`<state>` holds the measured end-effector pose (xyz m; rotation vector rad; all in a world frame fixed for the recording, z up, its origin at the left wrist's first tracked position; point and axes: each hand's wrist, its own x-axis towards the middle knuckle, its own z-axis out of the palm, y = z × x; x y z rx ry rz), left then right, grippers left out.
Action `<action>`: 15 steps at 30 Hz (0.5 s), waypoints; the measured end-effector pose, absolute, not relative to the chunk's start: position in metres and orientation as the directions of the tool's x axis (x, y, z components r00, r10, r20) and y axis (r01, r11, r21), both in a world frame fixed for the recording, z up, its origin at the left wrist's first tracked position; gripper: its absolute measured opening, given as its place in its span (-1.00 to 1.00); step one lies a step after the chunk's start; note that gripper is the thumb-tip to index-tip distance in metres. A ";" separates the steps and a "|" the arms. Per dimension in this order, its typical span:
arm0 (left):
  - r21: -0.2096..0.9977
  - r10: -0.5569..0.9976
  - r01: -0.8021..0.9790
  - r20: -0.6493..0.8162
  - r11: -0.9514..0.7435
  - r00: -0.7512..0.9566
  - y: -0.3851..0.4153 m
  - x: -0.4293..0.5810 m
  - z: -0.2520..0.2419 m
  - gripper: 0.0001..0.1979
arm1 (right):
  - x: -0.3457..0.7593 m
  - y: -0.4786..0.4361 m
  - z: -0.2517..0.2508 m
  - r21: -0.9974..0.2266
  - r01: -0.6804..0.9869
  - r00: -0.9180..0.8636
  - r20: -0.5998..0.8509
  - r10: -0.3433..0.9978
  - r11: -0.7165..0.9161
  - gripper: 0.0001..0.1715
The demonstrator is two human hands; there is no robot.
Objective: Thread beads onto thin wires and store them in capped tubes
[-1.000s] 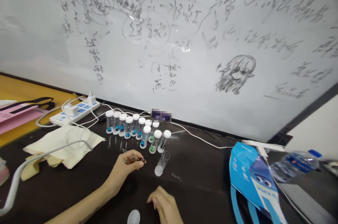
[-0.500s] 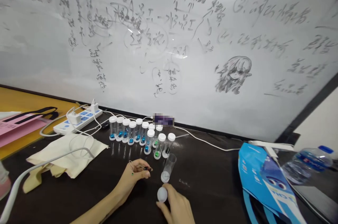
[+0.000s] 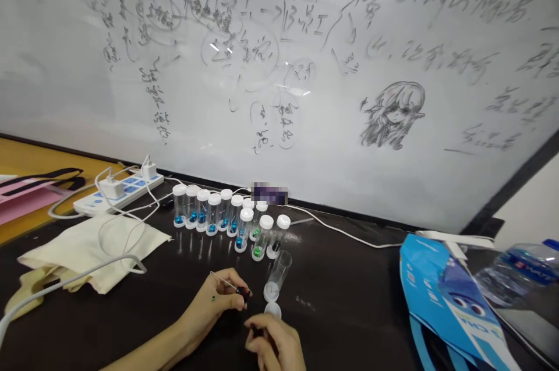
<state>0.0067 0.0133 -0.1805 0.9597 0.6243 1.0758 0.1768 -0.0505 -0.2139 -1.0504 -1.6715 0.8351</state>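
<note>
My left hand (image 3: 220, 295) is closed in a pinch on a small black piece (image 3: 243, 294). A thin pale rod (image 3: 225, 280) runs back from that piece, and a tiny green dot shows by the thumb. My right hand (image 3: 277, 339), just to the right, has its fingers closed on another small black piece (image 3: 257, 331); its exact kind is unclear. Right behind the right hand lies a white cap (image 3: 273, 308), partly covered by the fingers. An uncapped clear tube (image 3: 279, 269) with a white base lies beyond the cap.
Several white-capped clear tubes (image 3: 213, 216) holding blue, green or black pieces stand in the middle. To the left are a cream cloth (image 3: 96, 243) and a power strip (image 3: 120, 193) with cables. A blue bag (image 3: 441, 289) and a water bottle (image 3: 519, 269) are right, a whiteboard behind.
My right hand has let go of the white cap, now lying by the uncapped tube, and has taken a small black piece. My left hand keeps its pinch, the black piece now showing more.
</note>
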 end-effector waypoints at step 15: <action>0.849 0.918 -0.444 -0.111 0.287 0.380 -0.026 0.014 -0.179 -0.79 | 0.182 -0.055 -0.193 -0.869 0.185 -0.031 0.461 0.887 0.458 -0.64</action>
